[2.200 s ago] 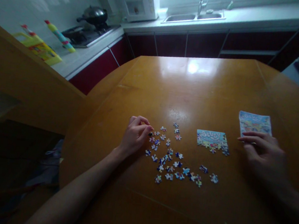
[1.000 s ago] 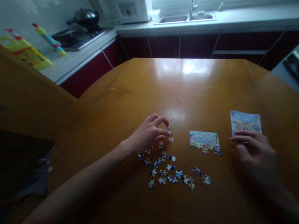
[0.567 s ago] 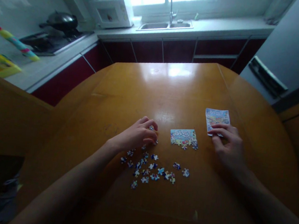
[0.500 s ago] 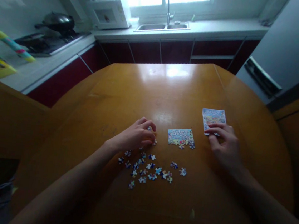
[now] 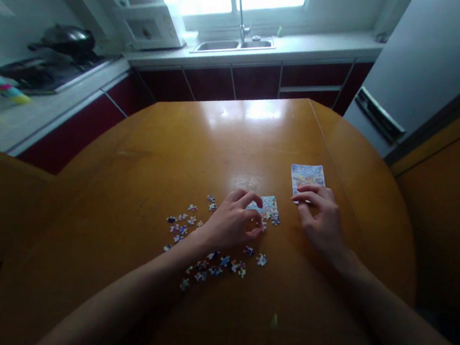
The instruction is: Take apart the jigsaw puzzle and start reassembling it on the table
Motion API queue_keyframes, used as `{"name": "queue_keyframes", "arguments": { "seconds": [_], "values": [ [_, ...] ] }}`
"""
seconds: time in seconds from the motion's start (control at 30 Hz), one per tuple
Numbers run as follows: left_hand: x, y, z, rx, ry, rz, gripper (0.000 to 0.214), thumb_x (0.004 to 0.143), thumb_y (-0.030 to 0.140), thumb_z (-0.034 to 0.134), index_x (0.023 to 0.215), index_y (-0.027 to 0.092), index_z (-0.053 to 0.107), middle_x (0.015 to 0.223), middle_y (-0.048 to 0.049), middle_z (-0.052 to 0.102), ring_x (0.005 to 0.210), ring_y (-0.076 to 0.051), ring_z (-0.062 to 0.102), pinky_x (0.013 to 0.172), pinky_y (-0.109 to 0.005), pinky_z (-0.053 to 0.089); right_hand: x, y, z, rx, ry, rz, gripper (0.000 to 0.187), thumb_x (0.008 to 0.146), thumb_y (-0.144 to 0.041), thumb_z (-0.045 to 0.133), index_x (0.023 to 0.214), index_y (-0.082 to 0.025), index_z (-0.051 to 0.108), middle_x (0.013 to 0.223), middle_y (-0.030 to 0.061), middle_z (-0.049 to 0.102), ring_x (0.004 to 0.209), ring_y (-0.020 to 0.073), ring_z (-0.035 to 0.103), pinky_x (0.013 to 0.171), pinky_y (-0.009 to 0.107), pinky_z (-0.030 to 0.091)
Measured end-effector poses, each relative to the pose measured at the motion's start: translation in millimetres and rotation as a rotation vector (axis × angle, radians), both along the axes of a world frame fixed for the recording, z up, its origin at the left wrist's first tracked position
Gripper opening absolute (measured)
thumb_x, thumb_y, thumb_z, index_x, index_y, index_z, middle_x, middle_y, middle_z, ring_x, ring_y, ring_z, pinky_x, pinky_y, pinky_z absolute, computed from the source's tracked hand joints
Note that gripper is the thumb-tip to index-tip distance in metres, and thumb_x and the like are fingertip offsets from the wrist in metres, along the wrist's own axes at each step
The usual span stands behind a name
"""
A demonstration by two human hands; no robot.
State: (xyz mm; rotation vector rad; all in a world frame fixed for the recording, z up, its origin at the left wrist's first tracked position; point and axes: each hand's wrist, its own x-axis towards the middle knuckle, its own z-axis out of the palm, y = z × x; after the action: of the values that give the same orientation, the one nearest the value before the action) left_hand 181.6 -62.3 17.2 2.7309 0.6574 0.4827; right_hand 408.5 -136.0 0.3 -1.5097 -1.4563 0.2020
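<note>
Several loose jigsaw pieces [image 5: 211, 262] lie scattered on the round wooden table [image 5: 175, 144]. A partly joined puzzle section [image 5: 268, 205] sits in the middle. My left hand [image 5: 232, 222] rests at its left edge, fingers curled in a pinch against the section's lower side; what they pinch is too small to name. My right hand [image 5: 319, 221] lies flat to the right, fingers stretched, fingertips touching the near edge of a small printed picture card [image 5: 307, 176].
A kitchen counter with sink and tap [image 5: 242, 30] runs along the far wall under a bright window. A white microwave [image 5: 147, 27] and a hob with a dark pot [image 5: 66, 40] stand at left. A grey fridge [image 5: 424, 67] and wooden panel are at right.
My left hand left the loose pieces at the left and moved right to the joined section. The view swung right. My right hand stayed on the card.
</note>
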Motion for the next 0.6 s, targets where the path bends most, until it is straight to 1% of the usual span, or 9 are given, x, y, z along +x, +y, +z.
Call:
{"name": "queue_keyframes", "arguments": {
  "seconds": [0.27,0.47,0.6],
  "values": [
    [-14.0,-0.3,1.7,-0.017,0.067,0.04,0.008,0.082,0.032,0.073,0.079,0.024,0.074,0.117,-0.004,0.062,0.109,-0.026,0.049,0.097,-0.045,0.045,-1.2,-2.3,4.2,0.012,0.016,0.037,0.017,0.084,-0.012,0.057,0.083,-0.024,0.07,0.105,0.007,0.066,0.107,0.026,0.058,0.095,0.049,0.046],
    [-22.2,1.2,-2.7,-0.052,0.085,0.01,0.007,0.081,0.031,0.074,0.078,0.025,0.073,0.119,-0.0038,0.06,0.109,-0.026,0.048,0.098,-0.046,0.045,-1.7,-3.3,4.8,-0.019,0.015,0.052,0.018,0.086,-0.013,0.056,0.085,-0.024,0.07,0.106,0.0073,0.065,0.109,0.0264,0.057,0.098,0.05,0.045],
    [-32.2,-0.1,-0.7,-0.072,0.075,-0.025,0.004,0.082,0.031,0.075,0.083,0.028,0.076,0.118,-0.0038,0.06,0.106,-0.025,0.048,0.097,-0.048,0.047,-1.3,-3.5,5.4,-0.016,0.018,0.055,0.018,0.086,-0.013,0.055,0.084,-0.024,0.069,0.107,0.0081,0.065,0.109,0.0268,0.058,0.097,0.051,0.046]
  ]
}}
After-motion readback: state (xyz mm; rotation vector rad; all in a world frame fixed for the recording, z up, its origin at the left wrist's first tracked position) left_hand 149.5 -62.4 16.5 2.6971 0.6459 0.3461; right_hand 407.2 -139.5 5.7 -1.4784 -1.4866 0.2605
